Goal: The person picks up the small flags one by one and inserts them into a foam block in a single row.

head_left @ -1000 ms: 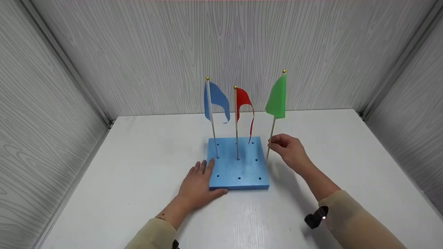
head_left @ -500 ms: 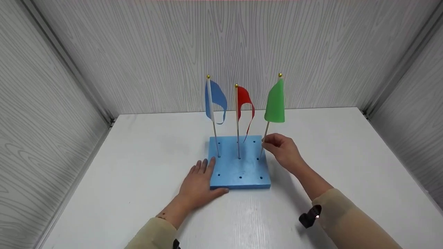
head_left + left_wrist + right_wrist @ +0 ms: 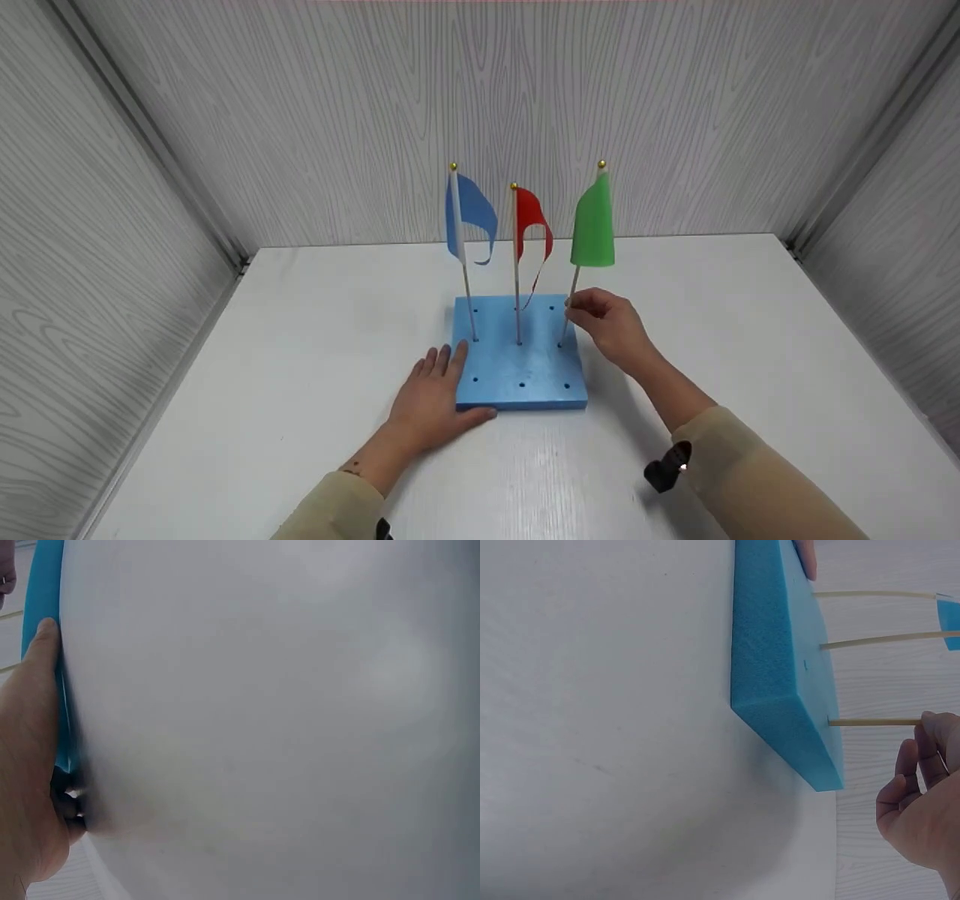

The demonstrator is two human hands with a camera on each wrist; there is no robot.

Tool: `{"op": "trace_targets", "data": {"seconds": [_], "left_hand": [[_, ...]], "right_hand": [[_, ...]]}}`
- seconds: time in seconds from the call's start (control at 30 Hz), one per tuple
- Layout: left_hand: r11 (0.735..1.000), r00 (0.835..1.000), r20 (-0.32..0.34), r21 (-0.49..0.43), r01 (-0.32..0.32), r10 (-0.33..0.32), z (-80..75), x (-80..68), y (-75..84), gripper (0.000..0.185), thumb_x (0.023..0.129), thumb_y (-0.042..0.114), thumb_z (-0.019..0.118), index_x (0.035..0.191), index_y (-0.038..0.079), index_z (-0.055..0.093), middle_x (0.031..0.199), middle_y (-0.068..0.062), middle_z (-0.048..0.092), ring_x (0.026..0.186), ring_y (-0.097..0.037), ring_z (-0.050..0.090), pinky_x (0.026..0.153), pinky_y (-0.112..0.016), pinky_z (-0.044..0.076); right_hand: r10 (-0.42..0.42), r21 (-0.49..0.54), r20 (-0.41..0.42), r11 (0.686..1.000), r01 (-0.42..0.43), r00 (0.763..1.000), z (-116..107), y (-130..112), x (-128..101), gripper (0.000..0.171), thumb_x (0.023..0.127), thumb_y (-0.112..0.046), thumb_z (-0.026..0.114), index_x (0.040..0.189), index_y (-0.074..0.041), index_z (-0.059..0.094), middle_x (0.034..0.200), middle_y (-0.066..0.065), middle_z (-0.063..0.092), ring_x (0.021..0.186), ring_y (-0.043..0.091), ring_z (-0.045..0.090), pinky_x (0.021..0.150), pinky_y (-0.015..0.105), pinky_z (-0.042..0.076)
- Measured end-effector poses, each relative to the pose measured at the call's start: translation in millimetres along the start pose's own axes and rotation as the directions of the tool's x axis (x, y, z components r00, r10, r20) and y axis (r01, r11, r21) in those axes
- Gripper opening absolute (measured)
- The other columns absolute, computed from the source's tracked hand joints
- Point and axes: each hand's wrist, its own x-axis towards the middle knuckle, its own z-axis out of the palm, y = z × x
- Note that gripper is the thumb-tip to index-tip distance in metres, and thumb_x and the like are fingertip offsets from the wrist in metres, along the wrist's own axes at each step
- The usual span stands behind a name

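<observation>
A blue foam block (image 3: 499,367) with rows of small holes lies on the white table. My right hand (image 3: 611,326) pinches the stick of a green flag (image 3: 593,229) between thumb and fingertips. In the right wrist view the lower end of that stick (image 3: 870,721) meets the block at a hole in its right column. My left hand (image 3: 427,405) rests with straight fingers against the block's left side, thumb along the front edge. A blue flag (image 3: 472,210) and a red flag (image 3: 529,210) stand in the middle row, left and centre.
The white table (image 3: 322,322) stretches around the block on all sides. Grey wood-grain panels (image 3: 480,112) rise behind and at both sides. Several holes (image 3: 522,385) show in the block's front and back rows.
My right hand has moved left with the green flag, bringing the stick's lower end from beside the block to the hole at the right of the middle row. My left hand has stayed put.
</observation>
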Motion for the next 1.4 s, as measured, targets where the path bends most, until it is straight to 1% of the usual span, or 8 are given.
{"op": "trace_targets", "data": {"seconds": [0.13, 0.37, 0.57, 0.77, 1.1, 1.17, 1.27, 1.4], "left_hand": [[1.000, 1.000, -0.002, -0.001, 0.003, -0.003, 0.0, -0.8, 0.7, 0.118, 0.088, 0.086, 0.056, 0.171, 0.011, 0.016, 0.172, -0.022, 0.028, 0.159, -0.042, 0.023, 0.127, -0.054, 0.023], [1.000, 1.000, 0.001, 0.013, 0.011, -0.011, 0.3, 0.4, 1.3, 0.120, 0.088, 0.087, 0.055, 0.172, 0.012, 0.015, 0.172, -0.021, 0.027, 0.159, -0.041, 0.024, 0.128, -0.052, 0.022], [1.000, 1.000, -0.001, -0.006, -0.003, 0.003, -0.8, -0.9, 3.1, 0.119, 0.088, 0.086, 0.056, 0.171, 0.011, 0.015, 0.172, -0.022, 0.027, 0.159, -0.042, 0.023, 0.128, -0.054, 0.023], [1.000, 1.000, -0.004, 0.002, -0.012, 0.012, -1.2, -1.2, 4.8, 0.119, 0.089, 0.086, 0.055, 0.171, 0.010, 0.015, 0.171, -0.023, 0.027, 0.159, -0.042, 0.024, 0.127, -0.054, 0.023], [1.000, 1.000, -0.001, 0.001, -0.011, 0.011, -1.2, 0.6, 5.7, 0.118, 0.089, 0.086, 0.054, 0.171, 0.009, 0.017, 0.171, -0.024, 0.029, 0.158, -0.043, 0.025, 0.127, -0.055, 0.024], [1.000, 1.000, 0.002, 0.000, -0.012, 0.012, -0.3, 1.0, 5.8, 0.118, 0.089, 0.086, 0.054, 0.171, 0.009, 0.017, 0.171, -0.023, 0.028, 0.158, -0.043, 0.025, 0.127, -0.055, 0.024], [1.000, 1.000, -0.003, -0.004, -0.017, 0.017, 0.4, 2.5, 6.1, 0.118, 0.089, 0.086, 0.054, 0.171, 0.009, 0.017, 0.171, -0.023, 0.028, 0.158, -0.043, 0.025, 0.127, -0.055, 0.024], [1.000, 1.000, 0.000, -0.016, -0.023, 0.023, 0.4, 6.0, 6.2, 0.118, 0.090, 0.086, 0.054, 0.171, 0.009, 0.015, 0.171, -0.023, 0.027, 0.159, -0.043, 0.024, 0.128, -0.055, 0.022]], "right_hand": [[-0.009, -0.007, -0.004, 1.000, 0.009, 1.000, 2, 0, 0, 0.021, 0.104, -0.007, 0.068, 0.122, 0.002, 0.071, 0.110, 0.011, 0.073, 0.098, 0.024, 0.065, 0.084, 0.028, 0.054], [0.002, -0.027, 0.019, 1.000, -0.002, 1.000, 3, 0, -1, 0.018, 0.103, -0.005, 0.067, 0.119, 0.000, 0.072, 0.107, 0.008, 0.073, 0.097, 0.026, 0.064, 0.084, 0.032, 0.055], [0.028, -0.060, 0.040, 0.998, -0.025, 0.999, 4, 7, -2, 0.019, 0.104, -0.006, 0.066, 0.122, -0.001, 0.072, 0.109, 0.008, 0.073, 0.098, 0.026, 0.064, 0.085, 0.033, 0.054], [0.019, -0.082, 0.051, 0.997, -0.015, 0.999, 3, 12, -1, 0.022, 0.105, -0.007, 0.065, 0.125, -0.002, 0.072, 0.110, 0.007, 0.073, 0.099, 0.027, 0.065, 0.086, 0.033, 0.055], [-0.020, -0.064, 0.065, 0.998, 0.024, 0.998, 3, 17, -1, 0.019, 0.105, -0.007, 0.064, 0.122, 0.000, 0.071, 0.109, 0.008, 0.073, 0.097, 0.025, 0.064, 0.084, 0.034, 0.053], [-0.012, -0.057, 0.065, 0.998, 0.015, 0.998, 3, 17, -2, 0.019, 0.105, -0.007, 0.065, 0.122, -0.001, 0.072, 0.109, 0.007, 0.073, 0.097, 0.025, 0.064, 0.085, 0.034, 0.054], [-0.006, -0.041, 0.067, 0.999, 0.009, 0.998, 2, 18, -4, 0.023, 0.104, -0.008, 0.067, 0.126, -0.001, 0.070, 0.113, 0.008, 0.073, 0.102, 0.026, 0.065, 0.088, 0.034, 0.054], [-0.002, -0.082, 0.043, 0.997, 0.006, 0.999, -5, 18, -7, 0.035, 0.102, -0.010, 0.073, 0.136, -0.005, 0.066, 0.120, 0.009, 0.071, 0.111, 0.027, 0.065, 0.091, 0.036, 0.056]]}}
